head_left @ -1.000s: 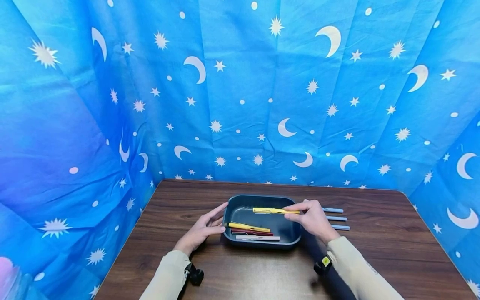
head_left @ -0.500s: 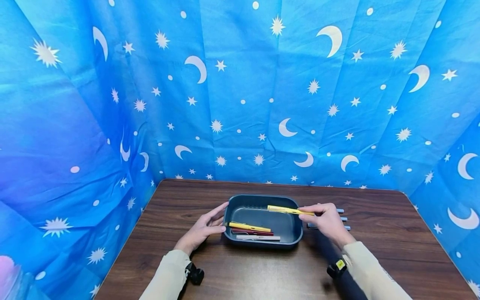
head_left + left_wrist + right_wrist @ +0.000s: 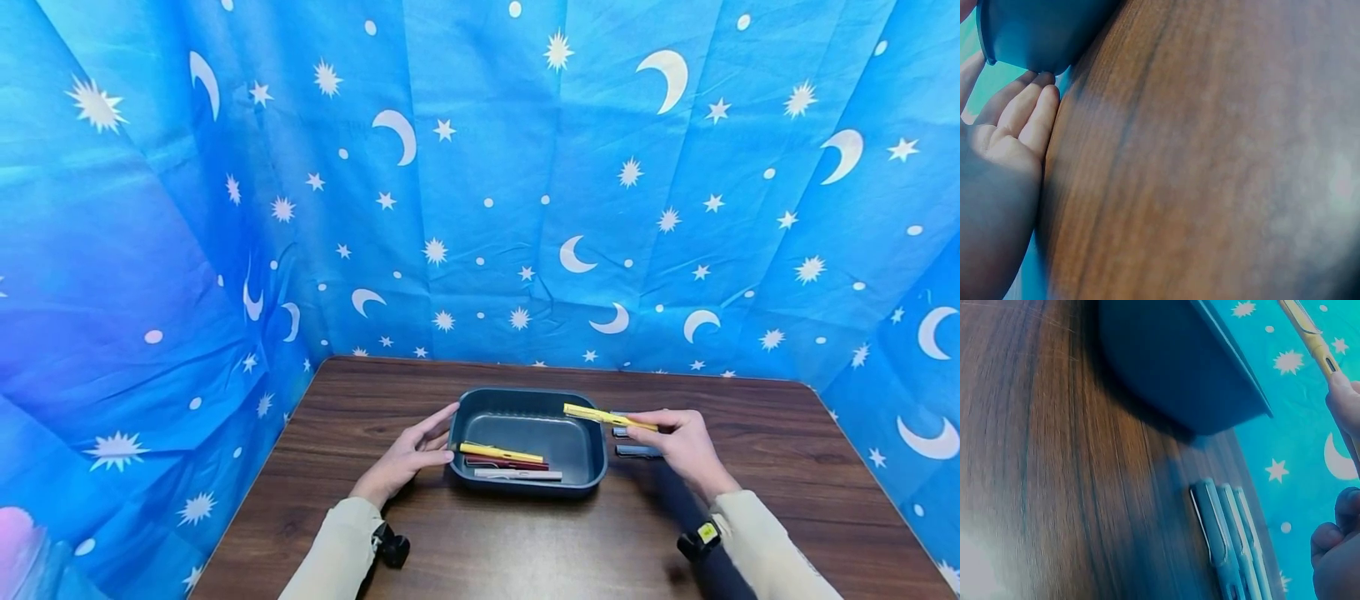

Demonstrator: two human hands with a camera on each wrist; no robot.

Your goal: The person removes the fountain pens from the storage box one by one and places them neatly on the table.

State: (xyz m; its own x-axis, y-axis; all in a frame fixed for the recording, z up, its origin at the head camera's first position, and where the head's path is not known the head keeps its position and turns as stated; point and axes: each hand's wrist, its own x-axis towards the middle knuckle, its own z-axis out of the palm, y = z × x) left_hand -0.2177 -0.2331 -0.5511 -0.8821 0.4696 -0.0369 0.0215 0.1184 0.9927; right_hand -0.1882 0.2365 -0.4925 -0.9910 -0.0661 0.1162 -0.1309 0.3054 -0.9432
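My right hand (image 3: 686,450) pinches a yellow pen (image 3: 588,412) between thumb and fingers. Tilted slightly, the pen hangs over the right rim of a dark rectangular tray (image 3: 525,490). Inside this tray, near its front wall, lie another yellow pen (image 3: 498,452), a dark red pen (image 3: 525,465) and a pale pen (image 3: 517,475). At the tray's left end, my left hand (image 3: 401,462) touches the side with outstretched fingers; the left wrist view shows its fingertips (image 3: 1047,94) by the tray's wall.
Three blue-grey pens (image 3: 1219,531) lie side by side on the wooden table (image 3: 487,550), right of the tray and partly behind my right hand in the head view. A blue curtain (image 3: 480,183) with moons and stars surrounds the table.
My right hand has moved right with the yellow pen, from above the tray's inside to over its right rim. My left hand stays at the tray's left end.
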